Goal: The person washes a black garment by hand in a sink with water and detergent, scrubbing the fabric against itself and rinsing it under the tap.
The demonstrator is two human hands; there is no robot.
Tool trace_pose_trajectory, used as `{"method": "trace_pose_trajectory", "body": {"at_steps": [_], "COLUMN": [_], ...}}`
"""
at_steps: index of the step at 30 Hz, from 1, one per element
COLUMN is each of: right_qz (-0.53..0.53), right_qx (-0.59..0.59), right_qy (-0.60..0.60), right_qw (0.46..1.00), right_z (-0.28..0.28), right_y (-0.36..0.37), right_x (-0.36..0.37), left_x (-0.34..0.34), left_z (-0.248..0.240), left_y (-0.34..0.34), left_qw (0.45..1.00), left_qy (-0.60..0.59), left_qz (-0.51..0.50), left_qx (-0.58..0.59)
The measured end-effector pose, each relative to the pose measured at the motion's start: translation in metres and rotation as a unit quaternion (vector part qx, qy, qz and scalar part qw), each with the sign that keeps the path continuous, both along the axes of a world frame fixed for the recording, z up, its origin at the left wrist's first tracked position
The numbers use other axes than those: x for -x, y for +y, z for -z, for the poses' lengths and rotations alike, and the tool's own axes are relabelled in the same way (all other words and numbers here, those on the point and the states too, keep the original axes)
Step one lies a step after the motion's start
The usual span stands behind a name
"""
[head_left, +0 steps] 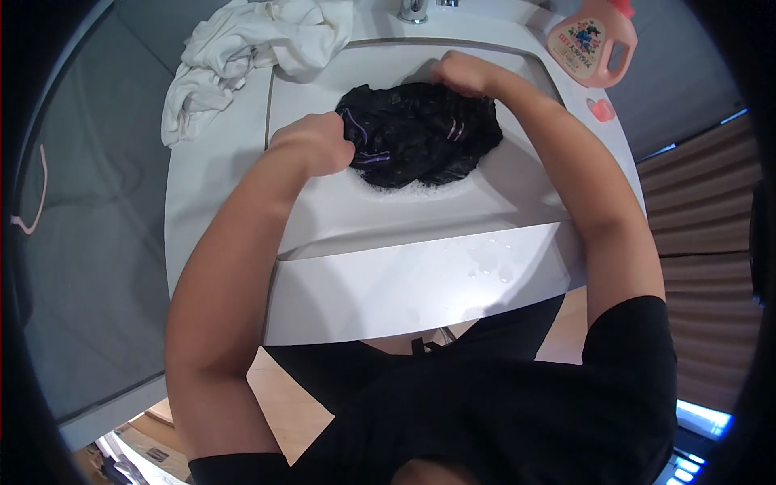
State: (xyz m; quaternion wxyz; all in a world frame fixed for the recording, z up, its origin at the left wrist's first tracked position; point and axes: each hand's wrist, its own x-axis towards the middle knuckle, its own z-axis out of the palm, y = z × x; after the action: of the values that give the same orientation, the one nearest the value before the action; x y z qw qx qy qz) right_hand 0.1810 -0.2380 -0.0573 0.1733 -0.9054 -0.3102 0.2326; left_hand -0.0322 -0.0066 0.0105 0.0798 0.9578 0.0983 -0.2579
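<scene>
A wet black garment (pixel 416 133) with thin purple and pinkish stripes lies bunched in the white sink (pixel 356 222). White suds (pixel 416 189) fringe its near edge. My left hand (pixel 317 144) is closed in a fist on the garment's left edge. At the far right edge of the cloth, my right hand (pixel 465 74) is closed on it too. Both hands have the fabric stretched between them. The fingertips of each hand are mostly hidden by the knuckles and the cloth.
A crumpled white cloth (pixel 234 61) rests on the counter's far left corner. At the far right stands a pink jug (pixel 594 44) with a handle, its pink cap (pixel 600 110) nearby. The metal faucet (pixel 413 10) is behind the sink. Water drops wet the front ledge (pixel 428 283).
</scene>
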Motion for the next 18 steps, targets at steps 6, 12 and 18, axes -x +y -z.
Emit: {"method": "trace_pose_trajectory", "body": {"at_steps": [6, 12, 18], "right_qz": [0.158, 0.103, 0.042], "right_qx": [-0.025, 0.034, -0.080], "right_qy": [0.305, 0.397, 0.493], "right_qw": [0.939, 0.911, 0.865], "right_z": [-0.025, -0.005, -0.037], "right_y": [0.007, 0.016, 0.027], "right_x": [0.033, 0.072, 0.075], "left_x": [0.000, -0.003, -0.002], "left_z": [-0.001, -0.002, -0.003], "left_y": [-0.001, -0.005, -0.009], "left_qw": [1.000, 1.000, 0.999], "left_qy": [0.011, 0.019, 0.032], "left_qz": [0.008, 0.011, -0.011], "left_qx": [0.010, 0.003, -0.009]}}
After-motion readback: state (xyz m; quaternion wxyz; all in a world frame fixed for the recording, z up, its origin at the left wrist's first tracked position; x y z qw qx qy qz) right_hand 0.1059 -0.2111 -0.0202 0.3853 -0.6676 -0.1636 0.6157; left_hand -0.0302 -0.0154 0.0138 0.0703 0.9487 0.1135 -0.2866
